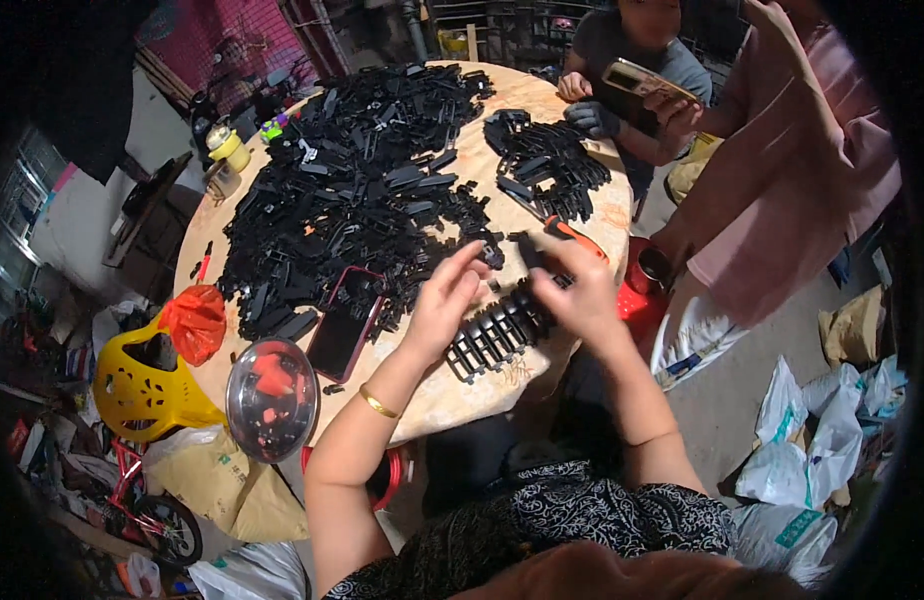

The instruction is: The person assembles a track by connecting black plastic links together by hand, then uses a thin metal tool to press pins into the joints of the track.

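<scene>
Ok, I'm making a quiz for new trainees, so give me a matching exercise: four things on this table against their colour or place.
Things:
1. phone
2. steel bowl
3. plastic bag
4. row of black parts

Descriptions:
A. orange-red, at the table's left edge
B. between the left hand and right hand
C. dark screen, red rim
D. shiny, round, holding red bits

Pairs: 1-C, 2-D, 3-A, 4-B

One round table (592,215), one phone (344,325), one steel bowl (272,400), uncounted black parts (362,190).
</scene>
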`<state>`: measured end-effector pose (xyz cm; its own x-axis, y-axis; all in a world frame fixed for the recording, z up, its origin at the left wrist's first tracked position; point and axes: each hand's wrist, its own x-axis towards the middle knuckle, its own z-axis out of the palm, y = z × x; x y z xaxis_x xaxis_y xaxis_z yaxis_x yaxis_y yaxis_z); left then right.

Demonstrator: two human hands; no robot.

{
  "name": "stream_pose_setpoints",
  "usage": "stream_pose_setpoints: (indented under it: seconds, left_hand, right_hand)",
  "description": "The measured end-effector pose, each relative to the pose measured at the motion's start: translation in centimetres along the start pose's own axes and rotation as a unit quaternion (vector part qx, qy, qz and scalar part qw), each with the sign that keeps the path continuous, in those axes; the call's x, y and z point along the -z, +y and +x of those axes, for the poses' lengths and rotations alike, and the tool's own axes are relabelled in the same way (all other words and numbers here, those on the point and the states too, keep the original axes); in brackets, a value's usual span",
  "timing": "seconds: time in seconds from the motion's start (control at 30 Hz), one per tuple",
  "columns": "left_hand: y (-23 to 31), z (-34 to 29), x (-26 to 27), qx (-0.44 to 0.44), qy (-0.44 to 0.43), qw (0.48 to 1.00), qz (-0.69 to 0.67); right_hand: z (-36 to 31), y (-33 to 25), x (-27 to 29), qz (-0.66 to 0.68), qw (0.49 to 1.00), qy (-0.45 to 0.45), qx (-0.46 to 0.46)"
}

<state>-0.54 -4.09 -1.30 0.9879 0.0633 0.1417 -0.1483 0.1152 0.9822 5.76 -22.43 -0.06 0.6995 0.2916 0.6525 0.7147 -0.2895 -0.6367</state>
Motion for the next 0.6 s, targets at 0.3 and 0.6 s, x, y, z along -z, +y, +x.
stream_pose_setpoints:
  seconds: [0.3,0.6]
  left_hand:
    - [-0.6,0.5,1.0,-0.104,0.032,0.944,0.311]
    - [-0.4,0.5,0.9,-0.085,0.039,0.932,0.349]
  right_hand:
    - [-0.2,3.7,4.0,-0.281,0.949,-0.14,-0.04]
    - [-0.9,4.8,3.3,-0.343,0.918,-0.197,0.008]
